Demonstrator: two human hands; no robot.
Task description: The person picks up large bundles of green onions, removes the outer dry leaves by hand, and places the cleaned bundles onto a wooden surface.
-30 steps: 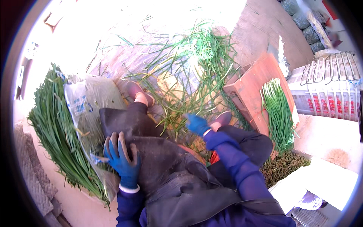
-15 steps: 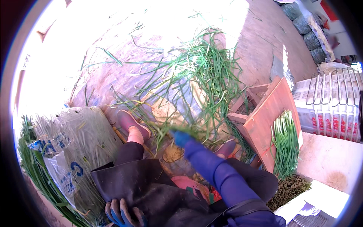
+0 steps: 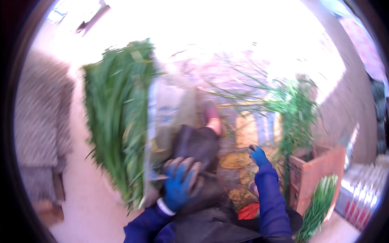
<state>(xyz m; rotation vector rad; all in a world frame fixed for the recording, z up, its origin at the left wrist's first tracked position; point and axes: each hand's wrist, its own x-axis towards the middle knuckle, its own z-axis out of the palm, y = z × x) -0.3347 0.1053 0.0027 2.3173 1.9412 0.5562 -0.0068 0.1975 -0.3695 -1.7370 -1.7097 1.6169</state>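
My gloved left hand rests with spread fingers on the dark apron over my leg, beside a long heap of green leaves in a clear plastic bag. My gloved right hand is raised over yellow sheeting on the floor, fingers curled; what they hold, if anything, is too blurred to make out. Loose green stalks lie beyond it. To its right, a trimmed bundle of white-ended stalks lies against a tilted wooden box.
A ridged pale stack stands at the far left. A white slatted plastic crate is at the lower right, with dark bundled sacks and pale pink cloth behind. The upper floor is glaringly bright.
The view has swung left. My right hand, reaching leftward among the loose stalks half a second ago, has moved back to the right. My left hand stays on the apron.
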